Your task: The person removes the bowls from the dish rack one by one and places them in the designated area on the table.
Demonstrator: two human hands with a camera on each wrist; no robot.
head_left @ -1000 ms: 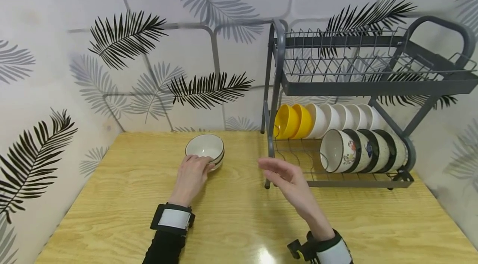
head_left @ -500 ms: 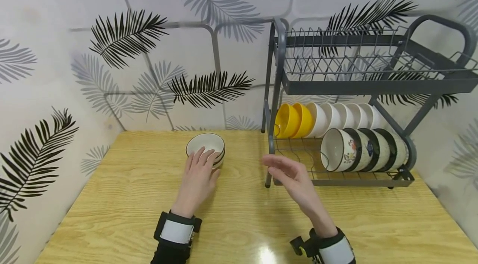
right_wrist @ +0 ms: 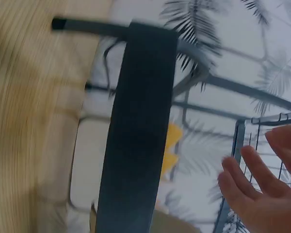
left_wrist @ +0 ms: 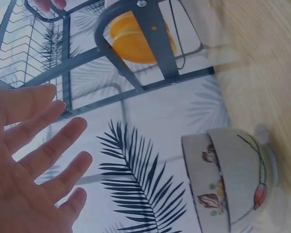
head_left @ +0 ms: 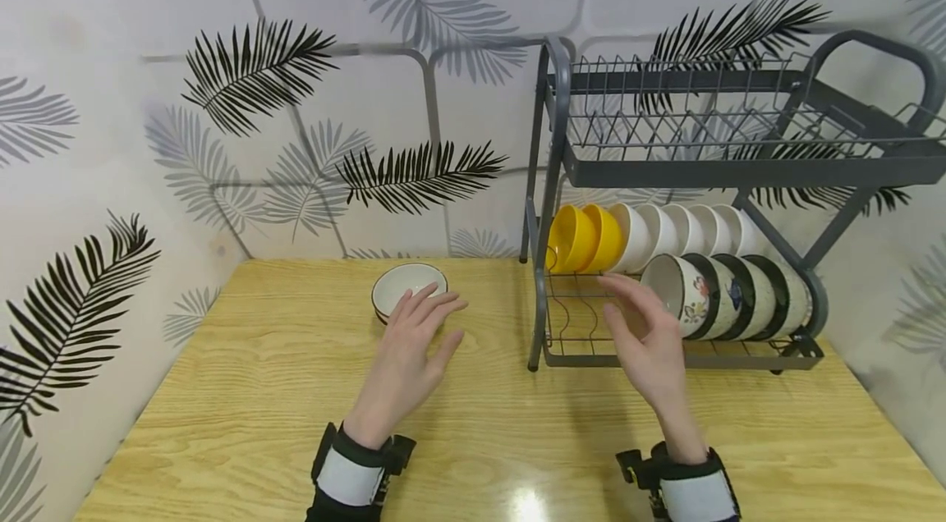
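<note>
A stack of two nested bowls [head_left: 402, 282], pale with a dark rim, stands on the table at left. Painted flowers show on the outer bowl [left_wrist: 245, 174] in the left wrist view. My left hand [head_left: 406, 366] hovers just on the near side of the stack, fingers spread, and in the left wrist view it is apart from the bowls. Before the lower tier of the dish rack [head_left: 739, 173] is my right hand [head_left: 652, 345], its fingers loosely bent and holding nothing. It overlaps the nearest patterned bowl [head_left: 668, 284]; contact cannot be told.
Behind the row of patterned bowls [head_left: 746, 300] stand two yellow bowls [head_left: 572, 239] and several white bowls [head_left: 660, 231], all tilted on their sides in the lower tier. The rack's left leg [head_left: 538, 317] rises between my two hands. A patterned wall [head_left: 296, 120] closes off the back.
My left hand has let go of the bowl's rim, spread its fingers and drawn slightly back and right. My right hand has moved right, toward the patterned bowls in the rack.
</note>
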